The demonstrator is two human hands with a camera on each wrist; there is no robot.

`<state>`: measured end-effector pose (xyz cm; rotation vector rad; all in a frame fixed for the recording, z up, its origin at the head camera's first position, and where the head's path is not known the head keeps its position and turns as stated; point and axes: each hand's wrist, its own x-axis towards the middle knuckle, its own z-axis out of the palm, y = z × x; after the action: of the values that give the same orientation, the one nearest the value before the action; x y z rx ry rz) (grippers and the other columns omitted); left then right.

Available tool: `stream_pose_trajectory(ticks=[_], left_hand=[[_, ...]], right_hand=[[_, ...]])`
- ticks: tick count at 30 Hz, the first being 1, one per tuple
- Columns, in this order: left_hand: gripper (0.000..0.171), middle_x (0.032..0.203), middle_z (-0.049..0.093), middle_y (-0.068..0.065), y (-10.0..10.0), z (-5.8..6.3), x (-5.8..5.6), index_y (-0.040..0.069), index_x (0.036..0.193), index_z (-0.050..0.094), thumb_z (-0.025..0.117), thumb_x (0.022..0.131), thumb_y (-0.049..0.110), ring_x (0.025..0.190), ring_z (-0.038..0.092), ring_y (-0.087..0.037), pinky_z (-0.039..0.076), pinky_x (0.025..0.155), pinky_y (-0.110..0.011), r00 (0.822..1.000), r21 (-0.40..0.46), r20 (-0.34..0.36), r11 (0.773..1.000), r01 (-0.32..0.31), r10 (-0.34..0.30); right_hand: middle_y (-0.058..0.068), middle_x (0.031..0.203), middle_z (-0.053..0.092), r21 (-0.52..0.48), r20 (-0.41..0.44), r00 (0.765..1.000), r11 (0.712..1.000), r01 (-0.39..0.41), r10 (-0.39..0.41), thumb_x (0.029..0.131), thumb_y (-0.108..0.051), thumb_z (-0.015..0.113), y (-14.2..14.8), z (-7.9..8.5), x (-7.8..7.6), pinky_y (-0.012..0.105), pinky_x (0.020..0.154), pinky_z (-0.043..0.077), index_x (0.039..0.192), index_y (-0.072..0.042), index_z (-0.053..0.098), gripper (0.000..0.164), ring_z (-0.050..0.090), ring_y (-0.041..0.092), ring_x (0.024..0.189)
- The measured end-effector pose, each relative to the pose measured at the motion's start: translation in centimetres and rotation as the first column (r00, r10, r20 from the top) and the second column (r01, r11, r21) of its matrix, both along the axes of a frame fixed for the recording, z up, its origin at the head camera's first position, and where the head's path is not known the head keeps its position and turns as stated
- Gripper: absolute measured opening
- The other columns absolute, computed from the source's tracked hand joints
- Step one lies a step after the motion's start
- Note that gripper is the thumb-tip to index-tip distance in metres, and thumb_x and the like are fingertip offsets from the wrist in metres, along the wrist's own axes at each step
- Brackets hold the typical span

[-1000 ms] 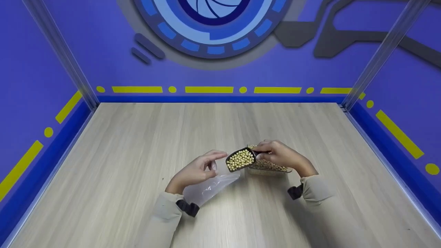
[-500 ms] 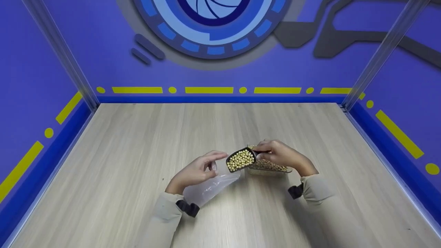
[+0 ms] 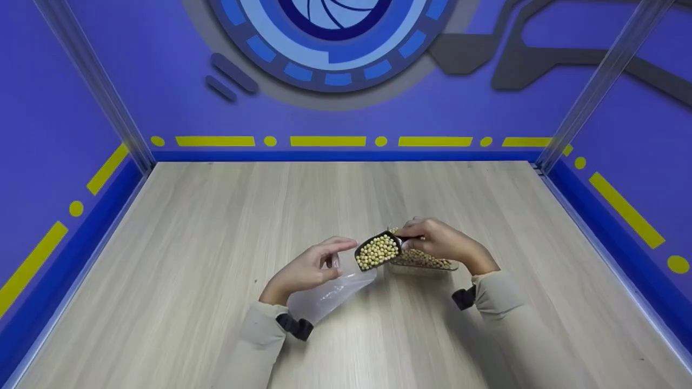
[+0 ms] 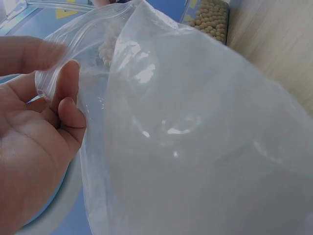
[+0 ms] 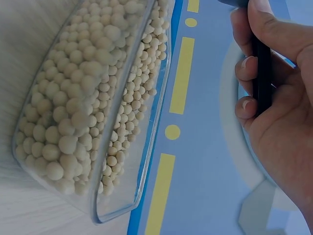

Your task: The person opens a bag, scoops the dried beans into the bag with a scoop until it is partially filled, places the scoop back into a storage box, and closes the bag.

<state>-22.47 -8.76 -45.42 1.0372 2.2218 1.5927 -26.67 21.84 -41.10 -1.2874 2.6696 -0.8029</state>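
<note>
My right hand point(image 3: 440, 239) grips the black handle point(image 5: 262, 73) of a scoop point(image 3: 378, 250), which is heaped with round pale-yellow beans that look like soybeans. The scoop's tip is by the mouth of a clear zip bag point(image 3: 324, 300). My left hand point(image 3: 303, 270) holds that bag at its mouth, with some fingers curled at the rim in the left wrist view. The bag's body hangs below the hand, slanting toward me. Beneath my right hand stands a clear plastic box point(image 3: 424, 268) with many of the same beans, its back partly hidden by hand and scoop.
The wooden table point(image 3: 216, 216) spreads around the hands, bounded by blue panels point(image 3: 346, 121) at the back and both sides. Metal posts point(image 3: 116, 108) stand at the back corners. A black wrist camera point(image 3: 294, 327) is strapped to my left sleeve.
</note>
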Motion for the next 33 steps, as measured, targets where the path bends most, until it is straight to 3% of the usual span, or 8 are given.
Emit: stream_pose_trajectory(ticks=[33], left_hand=[[0.057, 0.141, 0.047, -0.015, -0.02, -0.03, 0.00, -0.001, 0.139, 0.048, 0.054, 0.082, -0.007, 0.083, 0.044, -0.009, 0.039, 0.073, -0.019, 1.000, -0.017, 0.004, 1.000, -0.005, 0.005]], right_hand=[[0.013, 0.104, 0.070, 0.042, -0.014, 1.000, 0.999, 0.000, 0.001, 0.088, 0.001, 0.062, -0.13, 0.53, -0.06, 0.041, 0.081, 0.052, 0.117, 0.001, 0.068, 0.030, 0.064, 0.027, 0.095]])
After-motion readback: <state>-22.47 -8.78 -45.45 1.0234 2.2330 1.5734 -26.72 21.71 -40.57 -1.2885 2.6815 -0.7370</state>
